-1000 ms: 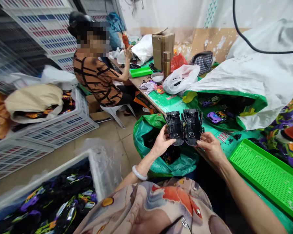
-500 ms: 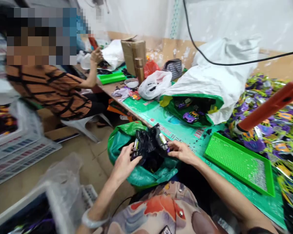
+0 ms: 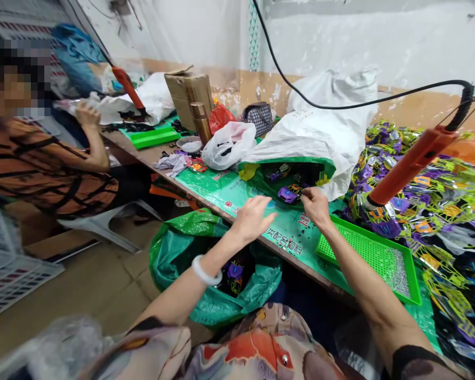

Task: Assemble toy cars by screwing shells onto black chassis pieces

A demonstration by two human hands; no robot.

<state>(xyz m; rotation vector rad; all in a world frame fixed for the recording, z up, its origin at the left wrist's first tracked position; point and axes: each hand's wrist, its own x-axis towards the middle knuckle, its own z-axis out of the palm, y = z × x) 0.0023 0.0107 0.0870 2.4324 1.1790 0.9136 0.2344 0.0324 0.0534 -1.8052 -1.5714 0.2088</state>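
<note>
My left hand (image 3: 254,219) hovers over the near edge of the table, fingers apart and holding nothing. My right hand (image 3: 316,208) is at the lower lip of a white sack (image 3: 296,124) with a green lining. Its fingers are curled together beside a purple and orange toy car (image 3: 288,194) in the sack's mouth; whatever they pinch is hidden. Below my left forearm a green plastic bag (image 3: 174,253) gapes open, with a purple toy car (image 3: 235,270) among dark pieces inside.
A green tray (image 3: 356,248) with small metal screws lies to the right. An orange electric screwdriver (image 3: 414,166) hangs on a cable above piled purple and yellow parts (image 3: 383,153). A white plastic bag (image 3: 225,148) and a flask (image 3: 200,122) stand further left, near a seated co-worker (image 3: 43,158).
Both hands have left the dark toy pieces, which now lie down in the green bag. They have moved up and forward, the right one to the white sack's mouth. The view has shifted right.
</note>
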